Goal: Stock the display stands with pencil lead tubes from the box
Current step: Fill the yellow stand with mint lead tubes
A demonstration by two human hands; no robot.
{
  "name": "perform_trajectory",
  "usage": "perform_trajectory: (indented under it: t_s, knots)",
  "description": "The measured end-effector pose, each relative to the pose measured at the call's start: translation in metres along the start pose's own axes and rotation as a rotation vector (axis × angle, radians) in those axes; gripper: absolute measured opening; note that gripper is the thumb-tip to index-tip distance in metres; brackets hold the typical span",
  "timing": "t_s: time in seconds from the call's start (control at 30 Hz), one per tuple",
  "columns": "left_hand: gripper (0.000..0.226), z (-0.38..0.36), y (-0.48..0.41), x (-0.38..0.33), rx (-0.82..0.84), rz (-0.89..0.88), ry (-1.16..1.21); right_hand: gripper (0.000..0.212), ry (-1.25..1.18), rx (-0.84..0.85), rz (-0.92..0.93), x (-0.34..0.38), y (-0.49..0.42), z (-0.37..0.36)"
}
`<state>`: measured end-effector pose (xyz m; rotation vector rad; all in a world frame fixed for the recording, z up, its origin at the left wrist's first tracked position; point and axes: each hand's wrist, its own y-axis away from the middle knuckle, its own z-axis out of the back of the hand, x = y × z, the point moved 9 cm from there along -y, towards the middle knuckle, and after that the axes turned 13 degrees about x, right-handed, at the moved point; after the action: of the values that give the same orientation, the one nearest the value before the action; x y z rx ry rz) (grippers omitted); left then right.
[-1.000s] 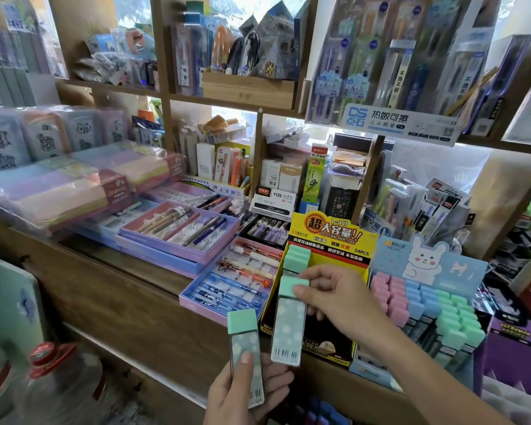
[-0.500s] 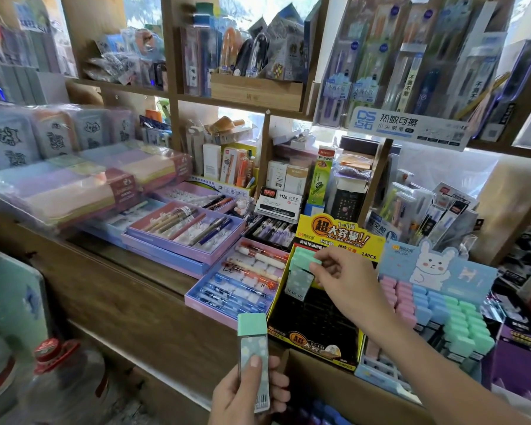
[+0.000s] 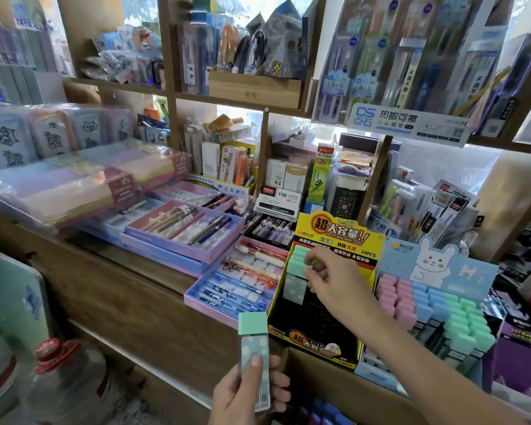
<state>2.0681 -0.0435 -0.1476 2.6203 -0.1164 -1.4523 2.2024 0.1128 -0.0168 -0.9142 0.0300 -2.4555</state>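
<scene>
Right hand (image 3: pixel 331 277) pinches tube (image 3: pixel 294 289) at 11 o'clock in stand (image 3: pixel 313 320); left hand (image 3: pixel 246 394) grips second tube (image 3: pixel 254 357) at 6 o'clock. Push straight down till cap sits level with neighbours (image 3: pixel 302 250).

Mint-capped tube (image 3: pixel 253 343) with white flowers; yellow-and-black stand (image 3: pixel 313 320); pink, blue, mint caps (image 3: pixel 426 302)
</scene>
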Motion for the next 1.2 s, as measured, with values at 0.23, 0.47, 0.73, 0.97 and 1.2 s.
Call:
perform_trajectory:
  t_s: [0.23,0.47,0.73,0.97,1.2]
  knots:
    - [0.035,0.0,-0.002,0.0,0.017,-0.05,-0.022,0.017,0.102,-0.047,-0.009,0.002,-0.003,-0.002]
    - [0.024,-0.002,0.002,-0.007,0.014,-0.137,-0.071,0.031,0.088,-0.056,-0.024,0.0,0.01,-0.003]
    - [0.025,-0.006,0.004,-0.01,0.016,-0.183,-0.13,0.008,-0.429,0.169,-0.122,0.002,0.053,-0.034]
    - [0.015,-0.012,0.008,-0.012,-0.014,-0.17,-0.219,0.011,-0.644,0.3,-0.142,0.012,0.068,-0.068]
    - [0.016,-0.011,0.01,-0.012,0.011,-0.169,-0.473,0.005,-0.666,0.201,-0.169,0.003,0.065,-0.044]
